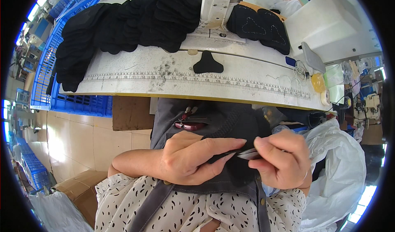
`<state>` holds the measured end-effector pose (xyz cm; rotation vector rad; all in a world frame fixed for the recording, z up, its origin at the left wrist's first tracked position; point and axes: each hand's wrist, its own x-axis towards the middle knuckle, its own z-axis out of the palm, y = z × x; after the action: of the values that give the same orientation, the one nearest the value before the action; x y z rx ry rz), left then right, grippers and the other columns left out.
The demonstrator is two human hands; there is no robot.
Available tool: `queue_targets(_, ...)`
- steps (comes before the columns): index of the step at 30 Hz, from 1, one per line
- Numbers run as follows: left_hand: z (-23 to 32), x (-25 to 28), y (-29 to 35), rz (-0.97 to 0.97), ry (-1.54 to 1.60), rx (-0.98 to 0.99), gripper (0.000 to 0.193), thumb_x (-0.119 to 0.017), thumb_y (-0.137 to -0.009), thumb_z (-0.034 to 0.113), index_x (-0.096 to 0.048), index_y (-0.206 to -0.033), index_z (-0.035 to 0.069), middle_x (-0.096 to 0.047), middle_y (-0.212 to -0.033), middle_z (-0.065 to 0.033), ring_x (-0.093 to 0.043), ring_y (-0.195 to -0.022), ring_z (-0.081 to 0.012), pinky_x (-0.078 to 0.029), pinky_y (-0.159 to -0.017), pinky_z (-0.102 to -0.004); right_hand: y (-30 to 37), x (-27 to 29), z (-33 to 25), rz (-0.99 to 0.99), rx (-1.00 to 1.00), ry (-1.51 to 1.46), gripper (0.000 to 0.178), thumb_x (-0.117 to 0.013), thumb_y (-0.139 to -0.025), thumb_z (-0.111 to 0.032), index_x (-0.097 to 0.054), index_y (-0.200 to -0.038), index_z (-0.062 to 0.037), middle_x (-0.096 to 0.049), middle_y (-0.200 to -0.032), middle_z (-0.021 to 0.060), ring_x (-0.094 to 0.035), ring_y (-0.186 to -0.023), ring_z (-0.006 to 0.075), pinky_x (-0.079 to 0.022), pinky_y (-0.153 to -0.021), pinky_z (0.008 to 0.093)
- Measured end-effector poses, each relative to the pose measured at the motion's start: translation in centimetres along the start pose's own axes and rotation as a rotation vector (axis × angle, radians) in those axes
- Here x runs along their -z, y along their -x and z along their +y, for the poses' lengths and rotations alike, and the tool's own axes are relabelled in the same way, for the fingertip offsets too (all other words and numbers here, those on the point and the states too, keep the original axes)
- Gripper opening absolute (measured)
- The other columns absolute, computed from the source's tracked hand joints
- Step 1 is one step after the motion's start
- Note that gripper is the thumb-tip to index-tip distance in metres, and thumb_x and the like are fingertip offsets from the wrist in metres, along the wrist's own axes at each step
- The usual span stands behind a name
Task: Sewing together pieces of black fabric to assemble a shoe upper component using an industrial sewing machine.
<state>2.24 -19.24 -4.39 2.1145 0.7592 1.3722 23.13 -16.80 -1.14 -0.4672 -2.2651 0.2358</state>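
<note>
- Two hands meet over the lap, below the edge of the sewing table [135, 81]. The left hand [193, 158] lies flat, fingers pressed together and stretched right, bearing down on a small black fabric piece [242, 172], probably to steady it.
- The right hand [279, 160] pinches a thin metal tool [248, 153], likely small snips, between thumb and forefinger, tip at the fabric's edge beside the left fingertips.
- A grey apron [197, 116] covers the lap beneath, giving a surface to work on; a reddish object [190, 125] shows in its pocket.
- On the table, a stack of black fabric pieces [123, 26] sits left of the sewing machine [218, 9], within reach; one cut black piece [208, 63] lies alone near the printed ruler strip.
- Blue plastic crates [78, 102] stand left; a white plastic bag [337, 170] hangs right.
</note>
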Motion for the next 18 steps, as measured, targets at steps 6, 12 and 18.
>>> queue_targets(6, -0.07, 0.05, -0.12, 0.012, -0.007, -0.008, 0.028, -0.063, -0.070, -0.001, -0.063, -0.097, -0.006, -0.067, -0.074, -0.0098, -0.046, -0.036, -0.0088, -0.035, -0.033, -0.0215, 0.04, 1.09, -0.34, -0.055, -0.031, 0.062, 0.040, -0.077, -0.065, -0.011, -0.063, -0.098, 0.0057, -0.056, -0.077, 0.0088, -0.050, -0.052, 0.0135, -0.037, -0.039, 0.0228)
queue_targets(12, 0.00, -0.01, -0.13, -0.002, -0.001, -0.026, 0.027, -0.062, -0.072, 0.000, -0.062, -0.098, -0.007, -0.067, -0.075, -0.0107, -0.047, -0.037, -0.0092, -0.035, -0.033, -0.0214, -0.01, 1.20, -0.45, -0.081, 0.004, 0.112, 0.039, -0.076, -0.066, -0.012, -0.062, -0.098, 0.0066, -0.054, -0.077, 0.0081, -0.050, -0.051, 0.0132, -0.037, -0.038, 0.0231)
queue_targets(18, -0.13, -0.46, -0.10, 0.047, 0.017, -0.054, 0.027, -0.062, -0.073, 0.001, -0.061, -0.099, -0.007, -0.067, -0.075, -0.0117, -0.049, -0.038, -0.0103, -0.036, -0.034, -0.0218, -0.15, 0.95, -0.32, -0.079, 0.027, 0.125, 0.038, -0.075, -0.068, -0.012, -0.062, -0.098, 0.0069, -0.054, -0.078, 0.0081, -0.051, -0.051, 0.0130, -0.037, -0.038, 0.0225)
